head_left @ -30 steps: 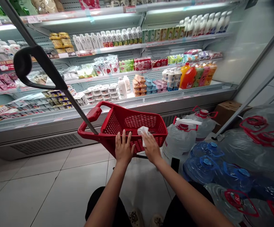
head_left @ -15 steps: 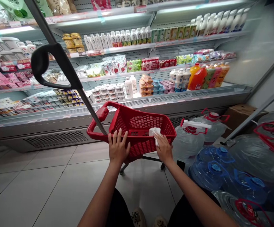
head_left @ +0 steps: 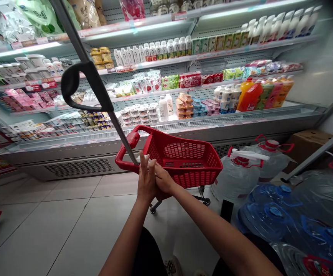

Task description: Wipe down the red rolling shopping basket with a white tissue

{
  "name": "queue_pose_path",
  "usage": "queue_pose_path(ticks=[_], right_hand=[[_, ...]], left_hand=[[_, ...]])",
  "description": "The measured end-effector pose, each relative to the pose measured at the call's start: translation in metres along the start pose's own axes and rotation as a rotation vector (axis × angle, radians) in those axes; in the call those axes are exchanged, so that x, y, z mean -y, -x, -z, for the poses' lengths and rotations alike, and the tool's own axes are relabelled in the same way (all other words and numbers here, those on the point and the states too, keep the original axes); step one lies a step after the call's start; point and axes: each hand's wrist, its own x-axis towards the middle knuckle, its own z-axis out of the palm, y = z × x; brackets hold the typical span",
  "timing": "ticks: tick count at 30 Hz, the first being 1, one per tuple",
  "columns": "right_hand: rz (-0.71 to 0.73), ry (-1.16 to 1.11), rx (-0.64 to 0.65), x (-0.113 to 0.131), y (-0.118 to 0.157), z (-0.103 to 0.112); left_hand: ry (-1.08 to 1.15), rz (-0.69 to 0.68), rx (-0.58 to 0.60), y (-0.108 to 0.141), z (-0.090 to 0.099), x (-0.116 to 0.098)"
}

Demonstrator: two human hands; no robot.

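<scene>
A red plastic shopping basket cart (head_left: 196, 174) with pierced walls stands in front of me; inside it only its own walls and floor show. My left hand (head_left: 147, 180) is at the near rim by the pole, its visible fingers stretched upward and apart. Crossed against it from the right, my right hand (head_left: 163, 178) holds a crumpled white tissue (head_left: 141, 158) at the rim's left end. Most of the tissue hides behind my fingers. Up from that corner slants the grey pole (head_left: 123, 134) with its black looped handle (head_left: 87, 86).
A refrigerated display (head_left: 172, 124) with drinks and yogurt runs behind the cart. Large clear water jugs (head_left: 235, 176) and blue jugs (head_left: 266, 214) stand close on the right. A dark flat object (head_left: 226, 210) is beside them, and a cardboard box (head_left: 309, 147) sits farther back.
My right hand has slid left along the rim with the tissue, from near the cart's right end to my left hand. The view has shifted slightly.
</scene>
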Motion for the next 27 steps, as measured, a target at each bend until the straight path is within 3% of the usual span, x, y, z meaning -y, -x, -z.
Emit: queue_pose_path(ticks=[6,11,16,19,24,27], right_hand=[[0.036,0.150,0.047,-0.009,0.018,0.017],[-0.026,0.412,0.019,-0.026,0.074,0.056],[-0.182,0.602,-0.109,-0.036,0.124,0.090],[-0.217,0.604,-0.144,-0.031,0.117,0.078],[-0.097,0.441,-0.040,-0.009,0.057,0.020],[-0.048,0.392,-0.012,-0.001,0.035,0.005]], left_hand=[[-0.112,-0.003,0.101,0.003,-0.004,-0.005],[-0.259,0.038,0.208,0.008,-0.016,-0.005],[-0.277,0.050,0.242,0.011,-0.022,-0.003],[-0.264,0.069,0.223,0.011,-0.024,-0.006],[-0.258,0.069,0.166,0.012,-0.024,-0.004],[-0.240,0.070,0.123,0.013,-0.020,0.001]])
